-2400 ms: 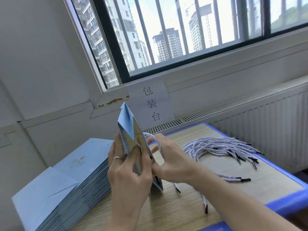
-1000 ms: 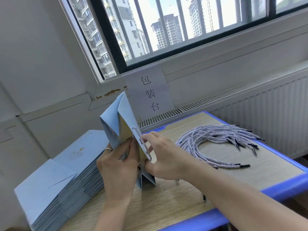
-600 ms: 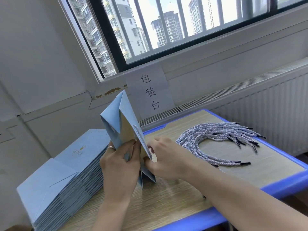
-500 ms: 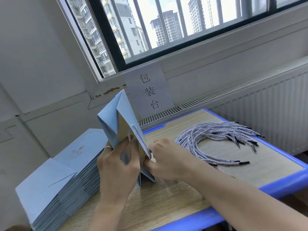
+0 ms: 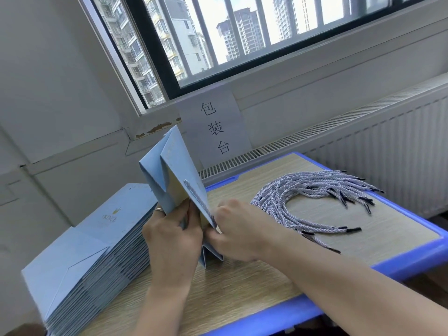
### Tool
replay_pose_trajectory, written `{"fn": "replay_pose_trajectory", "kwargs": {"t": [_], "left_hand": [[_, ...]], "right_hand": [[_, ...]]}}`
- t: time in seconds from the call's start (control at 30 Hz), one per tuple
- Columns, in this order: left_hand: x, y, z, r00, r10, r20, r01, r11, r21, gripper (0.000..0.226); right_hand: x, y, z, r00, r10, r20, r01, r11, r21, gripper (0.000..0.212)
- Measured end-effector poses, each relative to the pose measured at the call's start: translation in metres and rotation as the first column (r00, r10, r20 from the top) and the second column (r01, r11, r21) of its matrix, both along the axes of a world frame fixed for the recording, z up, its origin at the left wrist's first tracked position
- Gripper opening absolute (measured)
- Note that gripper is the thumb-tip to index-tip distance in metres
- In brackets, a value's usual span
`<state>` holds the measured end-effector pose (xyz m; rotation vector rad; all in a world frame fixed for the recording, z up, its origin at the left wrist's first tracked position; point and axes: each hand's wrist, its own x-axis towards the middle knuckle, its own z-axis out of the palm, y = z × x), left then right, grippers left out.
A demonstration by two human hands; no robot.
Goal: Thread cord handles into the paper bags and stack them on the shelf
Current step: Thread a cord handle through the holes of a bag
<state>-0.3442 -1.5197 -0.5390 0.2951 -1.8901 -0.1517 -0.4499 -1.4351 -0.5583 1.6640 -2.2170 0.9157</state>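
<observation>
Wood table (image 5: 242, 282) with a blue rim is under my hands. On it stands the paper bag (image 5: 174, 170), up on one end and leaning, right between my two hands.

The cord handle (image 5: 196, 198) lies flat along the bag's top edge. A little while ago it stuck out as a big loose loop. Now it is pulled snug against the paper.

My right hand (image 5: 240, 231) has slid down to the low end of that cord. Its fingers are curled tight and pinch there. My fingertips are hidden, so I only think it is the cord's end I am pulling.

My left hand (image 5: 169, 236) grips the bag from the other side, with my thumb pressed on the fold to keep it steady.

I think this handle is almost in. I cannot see if the bag's other side has one. The bag is not stacked away yet, and I see no shelf.

Just left of my left hand sits the stack of flat bags (image 5: 97, 238). Right of my right arm lies the pile of loose cords (image 5: 303, 190). Behind it all, a paper sign (image 5: 215, 129) hangs under the window.
</observation>
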Motion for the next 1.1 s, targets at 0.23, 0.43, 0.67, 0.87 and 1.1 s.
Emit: {"fn": "replay_pose_trajectory", "kwargs": {"t": [0.23,0.43,0.67,0.87,1.1], "left_hand": [[0.0018,0.0009,-0.0016,0.999,-0.023,0.041,0.022,0.999,0.029,0.052],[0.0005,-0.0030,-0.0071,0.996,-0.059,0.060,0.055,0.997,0.062,0.052],[0.0007,-0.0054,-0.0093,0.998,-0.037,0.051,0.034,0.998,0.056,0.041],[0.0010,-0.0058,-0.0094,0.997,-0.030,0.065,0.023,0.995,0.101,0.047],[0.0027,-0.0073,-0.0090,0.997,0.012,0.072,-0.018,0.997,0.078,0.030]], "right_hand": [[0.0003,0.0015,0.0011,1.000,0.009,0.012,-0.009,1.000,-0.004,0.035],[0.0001,0.0027,0.0019,1.000,0.009,0.028,-0.009,1.000,-0.015,0.035],[0.0003,0.0018,0.0006,1.000,0.007,0.030,-0.006,1.000,-0.024,0.035],[0.0002,0.0016,0.0010,0.999,0.004,0.043,-0.003,1.000,-0.027,0.034],[-0.0020,-0.0003,-0.0018,0.999,0.000,0.034,0.002,0.999,-0.043,0.037]]}}
